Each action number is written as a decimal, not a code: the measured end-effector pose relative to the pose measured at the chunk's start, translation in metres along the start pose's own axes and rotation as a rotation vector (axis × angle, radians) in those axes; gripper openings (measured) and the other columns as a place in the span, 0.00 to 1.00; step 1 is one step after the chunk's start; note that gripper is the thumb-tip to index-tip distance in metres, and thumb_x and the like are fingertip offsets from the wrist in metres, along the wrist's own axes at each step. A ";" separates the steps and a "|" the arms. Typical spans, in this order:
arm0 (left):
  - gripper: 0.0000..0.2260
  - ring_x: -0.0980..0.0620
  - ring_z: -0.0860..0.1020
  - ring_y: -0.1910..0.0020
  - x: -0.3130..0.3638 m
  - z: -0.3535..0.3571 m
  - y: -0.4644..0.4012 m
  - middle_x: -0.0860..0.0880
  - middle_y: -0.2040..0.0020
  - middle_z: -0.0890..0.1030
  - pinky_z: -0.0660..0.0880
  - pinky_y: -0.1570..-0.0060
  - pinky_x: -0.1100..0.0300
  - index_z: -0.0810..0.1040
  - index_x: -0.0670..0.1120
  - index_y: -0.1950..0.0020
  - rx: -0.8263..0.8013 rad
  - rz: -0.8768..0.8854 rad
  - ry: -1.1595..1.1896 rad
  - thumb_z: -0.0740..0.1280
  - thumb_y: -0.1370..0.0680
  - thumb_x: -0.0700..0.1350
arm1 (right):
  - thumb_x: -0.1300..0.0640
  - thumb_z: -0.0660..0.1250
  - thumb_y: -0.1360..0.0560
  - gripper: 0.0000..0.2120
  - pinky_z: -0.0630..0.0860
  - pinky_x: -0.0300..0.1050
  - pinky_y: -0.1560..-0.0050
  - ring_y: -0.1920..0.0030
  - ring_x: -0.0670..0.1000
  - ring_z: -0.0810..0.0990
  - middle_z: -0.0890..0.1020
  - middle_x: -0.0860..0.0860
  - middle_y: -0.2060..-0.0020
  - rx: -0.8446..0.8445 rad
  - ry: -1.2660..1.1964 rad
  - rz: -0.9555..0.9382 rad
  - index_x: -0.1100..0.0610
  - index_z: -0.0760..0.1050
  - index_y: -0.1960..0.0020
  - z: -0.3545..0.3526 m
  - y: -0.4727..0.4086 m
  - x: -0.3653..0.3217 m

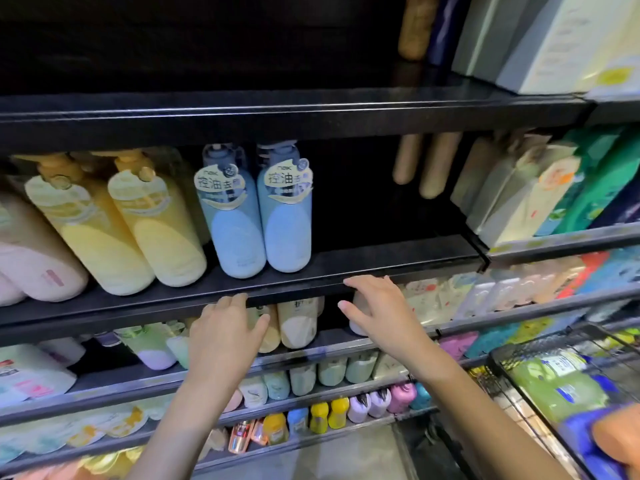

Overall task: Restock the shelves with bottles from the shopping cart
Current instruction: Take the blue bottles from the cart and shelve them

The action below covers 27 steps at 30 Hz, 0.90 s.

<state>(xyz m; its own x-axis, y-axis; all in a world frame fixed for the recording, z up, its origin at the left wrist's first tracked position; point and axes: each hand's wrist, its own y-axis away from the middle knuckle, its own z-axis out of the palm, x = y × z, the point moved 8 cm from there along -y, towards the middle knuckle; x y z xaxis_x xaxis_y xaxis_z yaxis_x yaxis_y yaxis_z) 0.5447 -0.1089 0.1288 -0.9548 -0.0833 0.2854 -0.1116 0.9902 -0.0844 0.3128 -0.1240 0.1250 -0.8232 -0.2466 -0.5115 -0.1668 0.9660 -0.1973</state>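
Two blue shampoo bottles (256,216) stand on the black shelf (381,261) beside an open gap. The left hand (221,336) and right hand (381,317) hover below, fingers spread, holding nothing. Next, apparently: fetch another bottle from the shopping cart (512,362) at right.

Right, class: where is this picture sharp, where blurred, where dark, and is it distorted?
Head view: sharpest on the two blue bottles; blurred at the shopping cart and right-hand packs; the top shelf is nearly black; wide-angle bending tilts the yellow bottles.
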 end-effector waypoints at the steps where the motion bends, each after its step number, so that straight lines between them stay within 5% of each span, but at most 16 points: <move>1: 0.23 0.44 0.73 0.38 0.016 0.001 0.007 0.46 0.36 0.76 0.71 0.46 0.52 0.69 0.47 0.30 -0.024 0.035 -0.006 0.61 0.22 0.57 | 0.47 0.63 0.21 0.21 0.58 0.49 0.27 0.34 0.50 0.71 0.76 0.48 0.35 -0.022 0.020 -0.001 0.53 0.71 0.31 -0.009 0.018 0.008; 7: 0.23 0.47 0.73 0.37 0.175 0.059 0.084 0.47 0.36 0.75 0.72 0.44 0.55 0.69 0.48 0.30 -0.250 0.494 0.124 0.63 0.22 0.55 | 0.46 0.62 0.21 0.21 0.64 0.45 0.36 0.37 0.54 0.73 0.78 0.51 0.38 -0.061 0.184 0.224 0.53 0.71 0.32 -0.069 0.174 0.096; 15: 0.26 0.52 0.64 0.29 0.373 0.161 0.251 0.50 0.28 0.66 0.59 0.31 0.62 0.62 0.49 0.26 -0.558 1.080 0.149 0.61 0.21 0.56 | 0.42 0.58 0.21 0.19 0.65 0.42 0.41 0.38 0.50 0.73 0.77 0.47 0.41 0.069 0.221 0.786 0.50 0.70 0.33 -0.126 0.432 0.202; 21: 0.28 0.51 0.60 0.26 0.439 0.202 0.321 0.48 0.25 0.63 0.54 0.29 0.61 0.59 0.45 0.24 -0.676 1.240 0.149 0.60 0.20 0.55 | 0.41 0.58 0.21 0.21 0.67 0.43 0.39 0.36 0.49 0.72 0.76 0.46 0.37 0.102 0.213 1.030 0.48 0.68 0.31 -0.131 0.521 0.243; 27: 0.27 0.52 0.60 0.27 0.471 0.250 0.298 0.50 0.25 0.63 0.55 0.31 0.62 0.59 0.47 0.24 -0.763 1.230 0.070 0.61 0.21 0.55 | 0.40 0.57 0.21 0.24 0.68 0.45 0.39 0.37 0.52 0.73 0.75 0.48 0.36 0.110 0.149 1.063 0.50 0.66 0.29 -0.133 0.492 0.299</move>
<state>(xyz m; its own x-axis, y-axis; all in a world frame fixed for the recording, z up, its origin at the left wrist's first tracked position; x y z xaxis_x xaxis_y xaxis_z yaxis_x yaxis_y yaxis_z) -0.0071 0.1186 -0.0002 -0.3183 0.8315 0.4553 0.9462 0.2488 0.2070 -0.0881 0.2878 -0.0136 -0.5764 0.7339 -0.3595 0.7162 0.6655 0.2103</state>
